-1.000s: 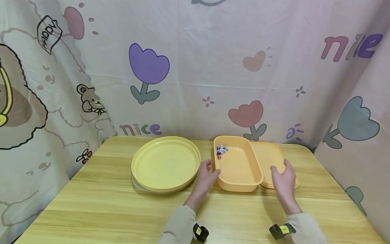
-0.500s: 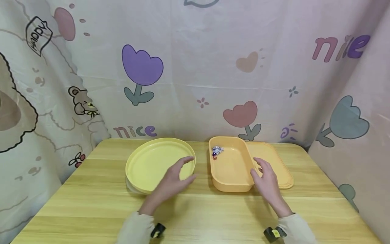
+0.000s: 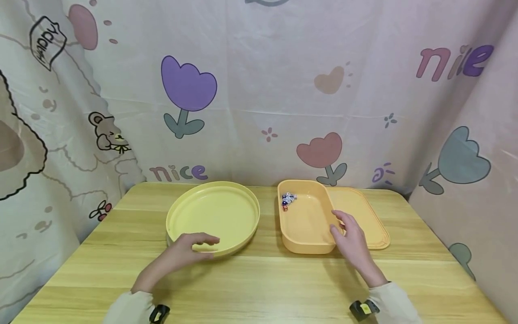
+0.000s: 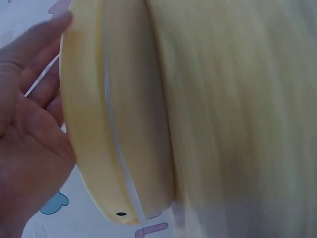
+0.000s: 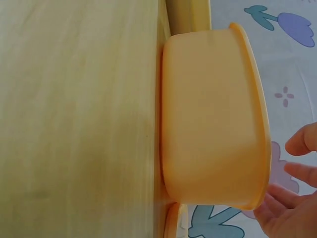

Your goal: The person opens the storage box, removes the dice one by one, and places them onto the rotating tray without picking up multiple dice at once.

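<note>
My left hand [image 3: 184,252] is over the near left edge of a round yellow lidded container [image 3: 220,213], its fingers loosely spread. In the left wrist view, that hand [image 4: 37,134] overlaps the rim of the yellow lid [image 4: 81,89], and nothing is pinched. An orange rectangular box [image 3: 309,248] stands open to the right, with small blue, white and red pieces [image 3: 288,200] in its far left corner. Beside the box's right rim is my right hand [image 3: 351,237], thumb and fingers apart. The right wrist view has its fingers [image 5: 282,196] right at the rim of the box [image 5: 213,119].
A flat orange lid [image 3: 366,218] lies on the wooden table [image 3: 275,288], right of the box and partly behind it. A printed curtain [image 3: 251,90] hangs behind the table and along both sides.
My left hand has moved left from beside the orange box to the round container. My right hand has shifted left from above the flat lid to the box's right rim.
</note>
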Demonstrator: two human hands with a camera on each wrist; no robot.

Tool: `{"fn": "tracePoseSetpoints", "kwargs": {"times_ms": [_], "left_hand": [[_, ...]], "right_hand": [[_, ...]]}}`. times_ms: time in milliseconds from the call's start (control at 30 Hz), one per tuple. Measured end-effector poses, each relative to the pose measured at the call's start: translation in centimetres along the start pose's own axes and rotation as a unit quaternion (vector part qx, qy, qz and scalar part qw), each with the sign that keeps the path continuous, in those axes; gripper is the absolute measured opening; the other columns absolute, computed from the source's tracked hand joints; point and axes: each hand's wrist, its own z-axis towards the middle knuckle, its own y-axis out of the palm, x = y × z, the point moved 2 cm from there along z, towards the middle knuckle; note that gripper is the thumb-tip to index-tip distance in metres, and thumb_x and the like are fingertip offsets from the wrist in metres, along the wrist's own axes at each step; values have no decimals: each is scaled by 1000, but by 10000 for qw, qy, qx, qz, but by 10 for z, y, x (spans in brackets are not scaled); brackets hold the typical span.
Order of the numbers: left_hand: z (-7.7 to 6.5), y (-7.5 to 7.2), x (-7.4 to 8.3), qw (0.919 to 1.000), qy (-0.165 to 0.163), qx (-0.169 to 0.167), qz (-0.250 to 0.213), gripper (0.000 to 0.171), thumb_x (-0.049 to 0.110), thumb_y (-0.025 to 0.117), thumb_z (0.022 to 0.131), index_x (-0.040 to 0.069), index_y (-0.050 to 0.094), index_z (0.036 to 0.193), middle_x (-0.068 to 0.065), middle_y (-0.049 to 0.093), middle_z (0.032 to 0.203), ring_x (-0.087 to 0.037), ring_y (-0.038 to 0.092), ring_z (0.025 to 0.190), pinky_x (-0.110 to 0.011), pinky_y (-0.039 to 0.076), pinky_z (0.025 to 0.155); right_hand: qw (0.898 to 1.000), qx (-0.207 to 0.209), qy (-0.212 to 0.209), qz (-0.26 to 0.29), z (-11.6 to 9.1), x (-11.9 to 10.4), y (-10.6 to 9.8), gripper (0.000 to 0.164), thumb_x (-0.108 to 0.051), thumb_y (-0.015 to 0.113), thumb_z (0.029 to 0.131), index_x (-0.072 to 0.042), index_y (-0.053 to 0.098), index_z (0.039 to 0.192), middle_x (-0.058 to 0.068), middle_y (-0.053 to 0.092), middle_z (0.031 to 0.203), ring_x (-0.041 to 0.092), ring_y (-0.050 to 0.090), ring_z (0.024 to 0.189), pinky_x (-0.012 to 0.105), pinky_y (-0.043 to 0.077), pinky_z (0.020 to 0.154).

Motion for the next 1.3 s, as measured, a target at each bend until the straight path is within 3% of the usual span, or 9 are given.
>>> {"fn": "tracePoseSetpoints", "kwargs": {"times_ms": [100,233,567,700,933,1133,1300], "left_hand": [[2,2,-2,9996,192,-210,-80,28,20,71,89,4,70,111,-3,70,105,-17,63,94,-39,50,82],[4,4,-5,9990,367,-223,-130,17,17,69,90,7,74,103,2,71,97,-5,60,85,-28,48,71],[7,6,-5,9991,310,-272,-94,15,16,67,91,10,74,103,6,68,93,-5,56,82,-26,45,66],[6,4,-3,9993,260,-263,-3,14,15,67,91,10,74,103,6,68,93,-5,56,83,-26,44,66],[4,3,-3,9992,337,-201,97,15,15,68,91,9,74,103,5,69,92,-3,56,80,-26,44,64],[1,3,-5,9993,274,-165,207,15,16,67,91,9,74,103,5,69,91,-2,55,80,-26,44,65],[2,6,-4,9992,305,-133,212,14,15,67,92,10,73,103,6,68,91,-2,55,80,-26,43,65]], "right_hand": [[10000,38,-46,-12,0,1,0,37,3,60,89,8,56,125,26,53,128,40,52,115,50,45,92],[9998,111,-130,-53,0,2,0,36,4,61,88,7,57,124,25,53,128,40,53,113,50,45,91],[9988,166,-454,-1,3,-3,-9,33,5,61,88,8,58,121,27,54,126,40,51,116,51,45,90],[9989,-173,-428,42,11,-9,-9,33,2,61,90,7,59,123,25,56,126,38,52,117,51,45,91],[9913,-1169,-594,-86,47,-30,-17,33,-2,62,92,9,58,123,25,61,119,38,59,107,50,44,93],[9831,-1678,-657,325,87,-40,-12,28,0,64,90,10,62,116,22,66,110,32,64,97,39,52,82],[9799,-1869,-633,312,115,-50,-4,27,-3,65,90,8,64,115,20,67,106,31,64,98,39,50,85]]}}
